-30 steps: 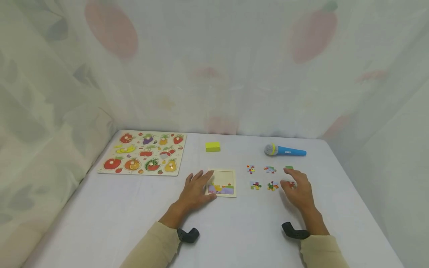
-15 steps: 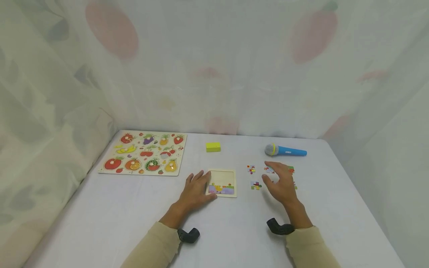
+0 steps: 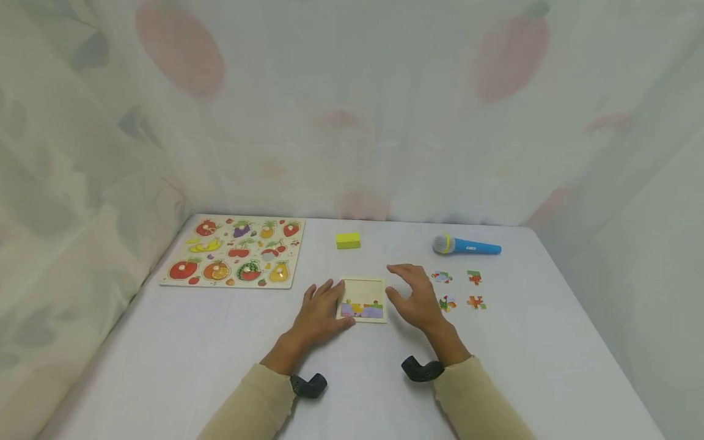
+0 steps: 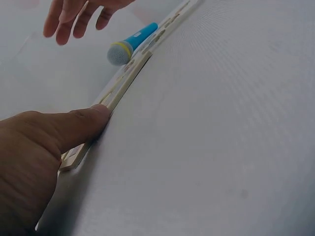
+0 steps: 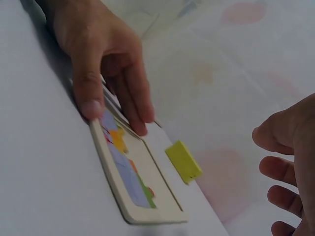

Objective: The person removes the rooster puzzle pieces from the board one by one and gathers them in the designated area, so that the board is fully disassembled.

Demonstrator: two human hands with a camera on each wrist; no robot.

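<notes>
A small wooden puzzle tray [image 3: 363, 285] lies on the table, with its near part filled by joined, colourful pieces and its far part bare wood. My left hand [image 3: 321, 315] rests at the tray's left side; its thumb presses the near rim and its fingers lie along the left and far edge. Just right of the tray, my right hand [image 3: 416, 297] hovers with fingers spread and bent, holding nothing. Loose jigsaw pieces lie to its right, among them an upper one [image 3: 475, 277] and a lower one [image 3: 476, 302]. The right hand covers the spot where two other pieces lay.
A fruit puzzle board [image 3: 233, 251] lies at the back left. Behind the tray sits a yellow block [image 3: 348, 241]. A blue toy microphone [image 3: 467, 245] lies at the back right. Printed curtains [image 3: 352, 122] stand around the white table [image 3: 220, 354].
My right hand has moved left, from over the rightmost loose pieces to beside the tray, uncovering pieces on the right. My left hand and the tray have stayed in place.
</notes>
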